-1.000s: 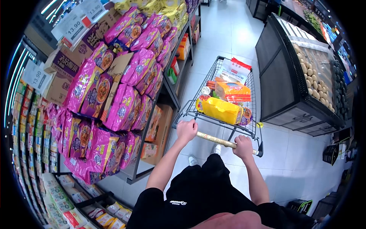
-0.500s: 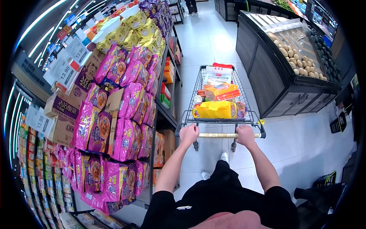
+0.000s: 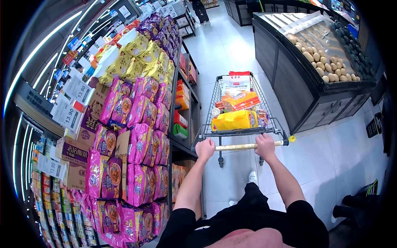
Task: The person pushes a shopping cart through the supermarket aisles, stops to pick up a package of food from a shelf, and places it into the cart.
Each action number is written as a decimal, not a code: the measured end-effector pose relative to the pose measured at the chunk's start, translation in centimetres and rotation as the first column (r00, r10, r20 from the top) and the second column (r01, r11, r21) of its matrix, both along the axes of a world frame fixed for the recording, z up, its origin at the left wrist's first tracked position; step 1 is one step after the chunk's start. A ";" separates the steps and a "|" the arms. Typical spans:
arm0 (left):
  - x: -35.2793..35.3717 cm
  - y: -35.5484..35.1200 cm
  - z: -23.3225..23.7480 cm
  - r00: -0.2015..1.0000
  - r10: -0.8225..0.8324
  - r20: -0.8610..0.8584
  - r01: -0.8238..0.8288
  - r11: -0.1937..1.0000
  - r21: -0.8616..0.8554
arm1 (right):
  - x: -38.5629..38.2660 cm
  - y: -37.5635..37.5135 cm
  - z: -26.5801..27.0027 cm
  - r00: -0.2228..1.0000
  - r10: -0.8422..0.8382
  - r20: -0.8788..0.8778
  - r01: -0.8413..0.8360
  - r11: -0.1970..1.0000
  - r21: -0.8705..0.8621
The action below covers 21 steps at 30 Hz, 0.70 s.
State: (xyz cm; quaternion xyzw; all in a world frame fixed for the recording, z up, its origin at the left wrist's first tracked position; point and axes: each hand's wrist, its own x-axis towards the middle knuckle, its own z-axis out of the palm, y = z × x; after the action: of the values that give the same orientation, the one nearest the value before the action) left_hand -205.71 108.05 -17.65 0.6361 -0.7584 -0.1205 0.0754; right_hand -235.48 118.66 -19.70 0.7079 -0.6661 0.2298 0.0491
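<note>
Both hands grip the handle (image 3: pixel 235 146) of a wire shopping cart (image 3: pixel 212 102). My left hand (image 3: pixel 205 149) is wrapped round its left part, and my right hand (image 3: pixel 265 145) closes round the right part. Inside the cart, a yellow package (image 3: pixel 234 120) lies nearest the handle. Behind it are an orange package (image 3: pixel 240 101) and a white and red bag (image 3: pixel 237 83). Reddish sticks and a purple pack show partly at the sides.
Pink noodle packs (image 3: pixel 142 142) are stacked on shelving at the left, with yellow packs (image 3: pixel 142 53) beyond. A dark produce stand (image 3: pixel 289 78) holding potatoes (image 3: pixel 321 62) is at the right. A person's legs (image 3: pixel 200 11) show far ahead; dark-clothed legs (image 3: pixel 349 211) are at lower right.
The stacked packs and near shelf appear lower and the view has shifted slightly. The white shoes have changed position. Both hands remain on the handle, and more of the person at lower right shows.
</note>
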 end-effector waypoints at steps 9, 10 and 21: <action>-4.2 -6.4 -2.2 1.000 -0.012 0.008 0.013 0.982 -0.190 | -4.0 -6.7 -1.2 0.996 0.027 0.083 -0.023 0.999 -0.040; -4.9 -7.1 -2.2 1.000 -0.012 -0.011 0.010 0.988 -0.154 | -4.7 -7.6 -1.4 0.996 0.005 0.084 -0.002 0.999 -0.034; -9.9 -11.0 -3.4 0.997 -0.063 -0.032 0.053 0.967 -0.250 | -9.9 -12.4 -3.2 0.997 -0.045 0.054 0.048 0.998 -0.044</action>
State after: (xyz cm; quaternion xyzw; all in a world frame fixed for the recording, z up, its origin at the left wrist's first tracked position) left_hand -215.57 97.09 -21.05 0.5966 -0.7842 -0.0392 0.1662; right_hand -245.43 106.27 -22.85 0.6844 -0.6782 0.2624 0.0526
